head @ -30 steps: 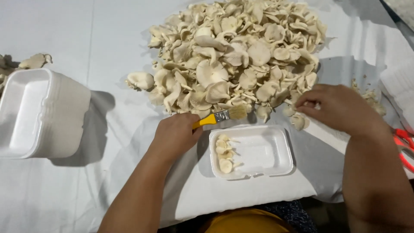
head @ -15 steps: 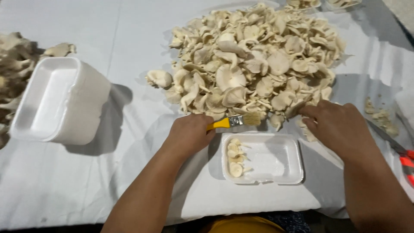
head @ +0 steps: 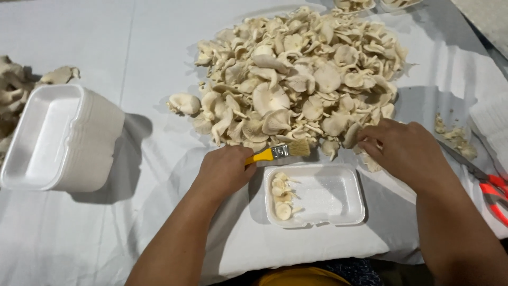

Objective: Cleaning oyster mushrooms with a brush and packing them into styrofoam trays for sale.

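Note:
My left hand (head: 225,170) grips a small brush (head: 279,152) with a yellow handle and pale bristles; the bristles point right, just above a white foam tray (head: 333,198). Several small mushrooms (head: 281,195) lie at the tray's left end. My right hand (head: 403,149) rests at the near right edge of a big heap of pale oyster mushrooms (head: 296,79), fingers curled among the mushrooms; whether it grips one is hidden.
A stack of white foam trays (head: 58,139) stands at the left, with more mushrooms (head: 16,90) behind it. Scissors with red handles (head: 489,188) lie at the right edge beside mushroom scraps (head: 454,135). A white cloth covers the table.
The view has shifted, so everything sits further right and lower in frame. Both hands keep nearly the same places relative to the tray and the heap.

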